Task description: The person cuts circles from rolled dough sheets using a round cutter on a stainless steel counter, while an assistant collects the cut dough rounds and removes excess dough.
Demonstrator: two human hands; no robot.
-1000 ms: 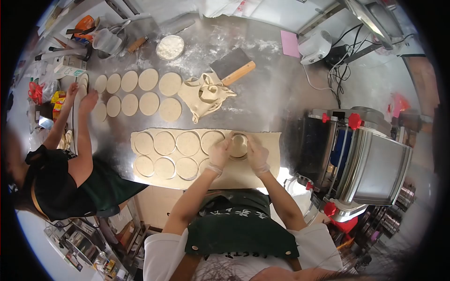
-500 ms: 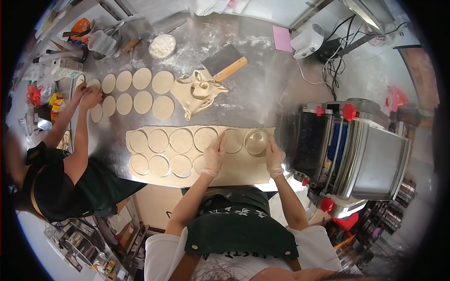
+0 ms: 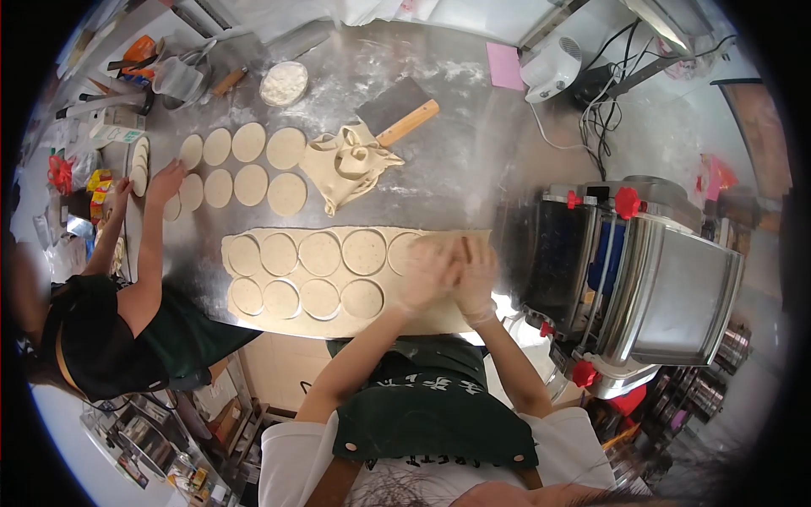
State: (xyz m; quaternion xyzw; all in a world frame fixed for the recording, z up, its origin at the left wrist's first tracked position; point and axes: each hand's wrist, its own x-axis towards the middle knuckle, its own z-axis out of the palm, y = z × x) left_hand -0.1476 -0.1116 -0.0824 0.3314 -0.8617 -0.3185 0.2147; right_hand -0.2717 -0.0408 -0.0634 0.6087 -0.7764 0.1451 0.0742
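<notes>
A long sheet of rolled dough [image 3: 279, 323] lies before me, with several round discs cut in two rows, such as the disc [image 3: 321, 253]. My left hand [image 3: 427, 275], in a clear glove, is over the sheet's right part, smeared by motion. My right hand [image 3: 476, 277], also gloved, is close against it, fingers toward the top edge. Both cover the place of the round cutter, which is now hidden beneath them. Whether the fingers grip it or lie flat on it does not show clearly.
Dough scraps [image 3: 348, 165] lie beside a wood-handled scraper [image 3: 409, 121]. Behind stands a bowl of flour [image 3: 285, 84]. At left a co-worker's hand [image 3: 166, 181] reaches to laid-out dough rounds [image 3: 249, 143]. A steel roller machine [image 3: 676, 283] stands at right, near cables [image 3: 604, 127].
My hands have come together over the round cutter, the left moving right, the right slightly inward. The co-worker's hands have separated, and a dough round has left the upper row's end.
</notes>
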